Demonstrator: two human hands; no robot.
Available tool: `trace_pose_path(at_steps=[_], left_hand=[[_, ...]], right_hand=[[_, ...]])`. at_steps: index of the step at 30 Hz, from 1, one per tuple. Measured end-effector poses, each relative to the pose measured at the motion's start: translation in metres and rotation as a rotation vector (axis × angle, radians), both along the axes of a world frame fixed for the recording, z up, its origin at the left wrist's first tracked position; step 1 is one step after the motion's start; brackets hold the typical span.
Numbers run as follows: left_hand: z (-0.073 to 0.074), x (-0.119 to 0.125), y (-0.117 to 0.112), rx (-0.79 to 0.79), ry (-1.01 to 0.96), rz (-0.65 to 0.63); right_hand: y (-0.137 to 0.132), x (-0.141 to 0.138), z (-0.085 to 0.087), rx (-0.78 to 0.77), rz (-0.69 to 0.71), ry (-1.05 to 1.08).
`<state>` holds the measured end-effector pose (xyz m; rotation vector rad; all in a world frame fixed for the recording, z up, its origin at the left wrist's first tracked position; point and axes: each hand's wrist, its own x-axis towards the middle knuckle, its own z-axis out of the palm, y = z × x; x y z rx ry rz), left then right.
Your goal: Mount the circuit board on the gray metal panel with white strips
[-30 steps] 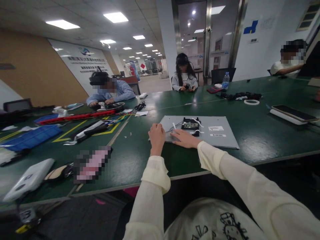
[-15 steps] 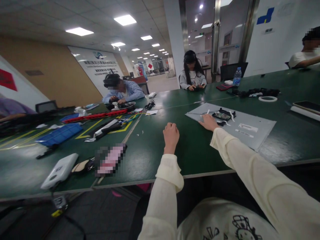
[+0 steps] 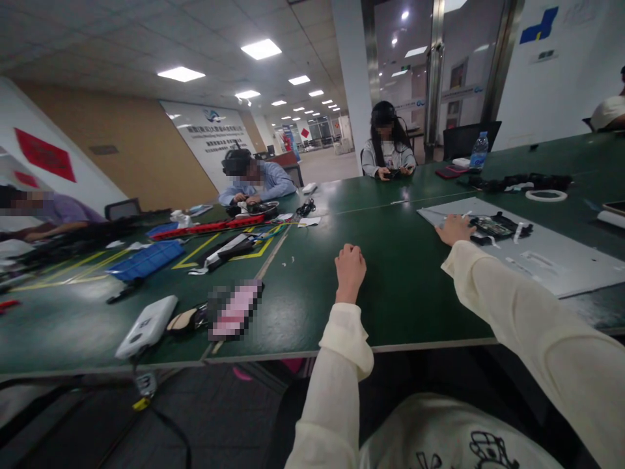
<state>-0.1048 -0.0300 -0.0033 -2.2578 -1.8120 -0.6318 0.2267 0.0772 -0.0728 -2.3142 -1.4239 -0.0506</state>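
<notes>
My left hand (image 3: 350, 267) rests on the green table (image 3: 400, 293) as a loose fist, apart from everything else; nothing shows in it. My right hand (image 3: 455, 229) lies flat, fingers out, on the near left corner of a grey metal panel (image 3: 547, 257). Just right of that hand, a small circuit board (image 3: 492, 227) with white cables sits on the panel. White labels (image 3: 527, 262) are stuck further down the panel.
Other people sit across the table with their own work. Left of me lie a white device (image 3: 147, 326), a blue tray (image 3: 146, 259), a long red strip (image 3: 205, 227) and cables. A tape ring (image 3: 545, 195) and a water bottle (image 3: 479, 151) stand at the far right.
The view has swung left, so the panel now sits at the right. My left hand came off the panel's corner and closed into a fist on the bare table; my right hand stayed on the panel.
</notes>
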Motion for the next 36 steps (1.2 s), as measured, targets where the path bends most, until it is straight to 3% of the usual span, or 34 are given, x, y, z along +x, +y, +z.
trace_pose_path(at_steps=[2, 5, 9, 12, 19, 36], left_hand=[[-0.001, 0.0, 0.001, 0.003, 0.011, -0.001], [-0.001, 0.002, 0.002, -0.004, 0.04, 0.019], [-0.004, 0.004, 0.006, -0.025, 0.067, 0.016], [-0.006, 0.005, 0.009, -0.03, 0.074, -0.004], [-0.006, 0.005, 0.012, -0.042, 0.067, -0.031], [-0.004, 0.007, 0.009, -0.109, 0.059, -0.012]], right_hand=[[-0.001, 0.009, -0.001, 0.016, 0.004, -0.013], [-0.007, 0.018, 0.002, 0.017, 0.123, -0.098], [-0.026, 0.026, 0.011, -0.1, 0.314, -0.257], [-0.047, 0.034, 0.014, -0.185, 0.378, -0.322], [-0.082, 0.044, 0.008, -0.102, 0.34, -0.363], [-0.062, 0.085, 0.0, -0.041, 0.252, -0.242]])
